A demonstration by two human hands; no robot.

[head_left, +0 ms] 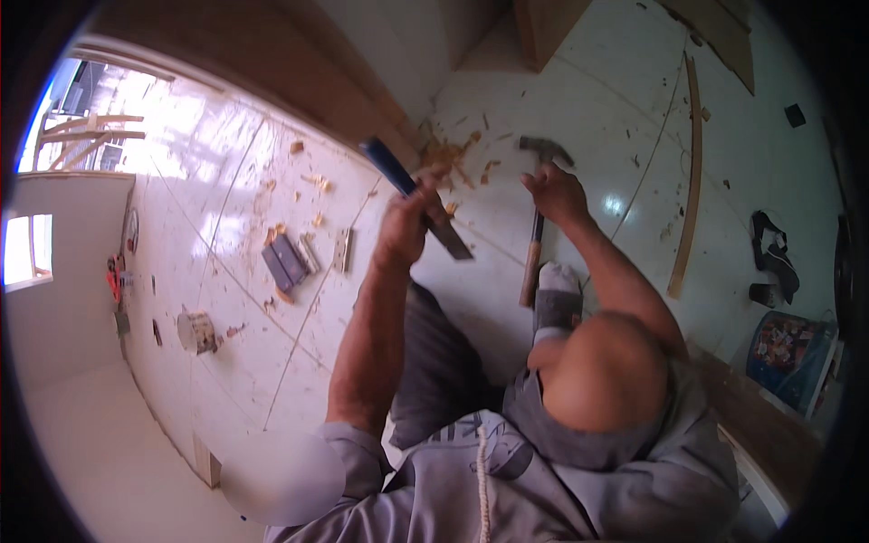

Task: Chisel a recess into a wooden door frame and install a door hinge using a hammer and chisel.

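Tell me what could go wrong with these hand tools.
The left hand grips a chisel partway along, blade end angled back toward the person's side; a slip might cut the hand or a leg.
The right hand holds the claw hammer close to its head, so a swing from there could be short and poorly controlled.
Wood shavings litter the smooth tiled floor and might make footing slippery.

grey top [425,493] | dark print [514,460] | pale braided cord [483,484] | dark grey trousers [439,348] | grey-white sock [556,309]
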